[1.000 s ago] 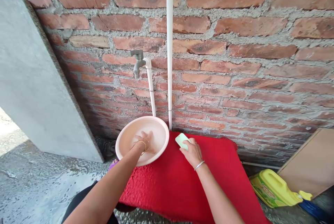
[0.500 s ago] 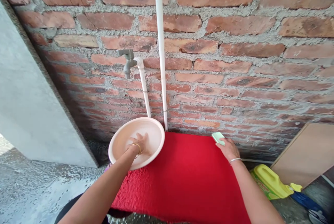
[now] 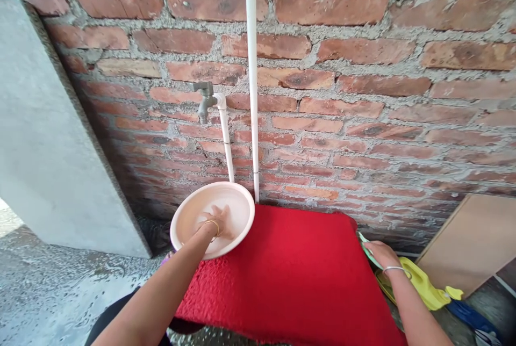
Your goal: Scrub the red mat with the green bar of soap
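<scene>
My left hand point(image 3: 217, 221) is inside a pale pink plastic basin point(image 3: 179, 220), with its fingers spread in what looks like shallow water. The basin sits at the left end of a bench-like surface covered with red cloth point(image 3: 298, 271). Past the right edge of that cloth, my right hand point(image 3: 381, 253) grips a flat, pale green object point(image 3: 367, 250) turned on its edge. Its underside is hidden, so I cannot tell its exact kind. The cloth looks wet and rough near the basin and smoother elsewhere.
A grey tap point(image 3: 205, 100) on a white pipe stands behind the basin, against the brick wall point(image 3: 342, 88). A grey slab point(image 3: 68, 136) leans at left over wet floor. At right are a yellow jug point(image 3: 421, 284), a tan board point(image 3: 463, 238) and something dark blue point(image 3: 471, 314).
My right hand has moved right and down with the green object, from the cloth's far right corner to beyond its right edge, tilting it. My left hand stays in the basin.
</scene>
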`<state>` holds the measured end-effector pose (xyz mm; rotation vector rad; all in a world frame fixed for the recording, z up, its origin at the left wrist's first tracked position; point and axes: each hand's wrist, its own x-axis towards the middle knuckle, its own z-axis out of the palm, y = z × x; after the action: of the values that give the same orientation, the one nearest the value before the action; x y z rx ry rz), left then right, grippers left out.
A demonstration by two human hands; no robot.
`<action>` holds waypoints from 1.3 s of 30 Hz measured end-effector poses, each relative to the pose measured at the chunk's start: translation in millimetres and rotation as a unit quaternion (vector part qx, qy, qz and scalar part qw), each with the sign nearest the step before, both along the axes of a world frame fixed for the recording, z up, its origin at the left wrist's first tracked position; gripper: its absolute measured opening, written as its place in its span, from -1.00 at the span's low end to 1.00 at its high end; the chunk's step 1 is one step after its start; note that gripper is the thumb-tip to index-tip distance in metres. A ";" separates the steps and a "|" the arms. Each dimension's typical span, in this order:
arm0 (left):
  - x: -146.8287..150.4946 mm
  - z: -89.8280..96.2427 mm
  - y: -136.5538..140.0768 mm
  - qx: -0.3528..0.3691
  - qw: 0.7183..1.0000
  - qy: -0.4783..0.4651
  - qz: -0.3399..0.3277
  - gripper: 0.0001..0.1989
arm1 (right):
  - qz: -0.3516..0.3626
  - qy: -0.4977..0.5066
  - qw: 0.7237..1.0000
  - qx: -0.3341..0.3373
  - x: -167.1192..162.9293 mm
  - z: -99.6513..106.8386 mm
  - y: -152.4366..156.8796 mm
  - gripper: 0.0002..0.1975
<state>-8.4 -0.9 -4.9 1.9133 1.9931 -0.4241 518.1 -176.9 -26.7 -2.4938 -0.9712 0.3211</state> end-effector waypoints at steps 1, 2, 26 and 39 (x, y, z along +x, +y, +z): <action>0.7 0.0 0.1 0.001 1.000 0.000 0.003 0.22 | -0.011 -0.009 1.000 -0.012 2.1 3.7 -0.7 -0.64; 1.6 0.3 0.1 0.001 1.000 0.000 0.008 0.20 | -0.022 -0.019 0.999 -0.024 1.2 7.5 -0.5 -0.59; 7.0 11.9 -4.7 -0.026 0.999 -0.022 0.034 0.24 | 0.301 -0.037 0.952 -0.049 -338.5 15.7 83.2 -0.68; 3.8 12.5 -4.9 -0.016 0.999 -0.032 0.030 0.22 | 0.321 -0.064 0.945 -0.029 -336.6 15.0 113.1 -0.64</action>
<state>-4.5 -5.8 7.6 1.8199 1.9857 -0.3704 181.5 -63.8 -11.7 -2.1982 -1.8432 0.3892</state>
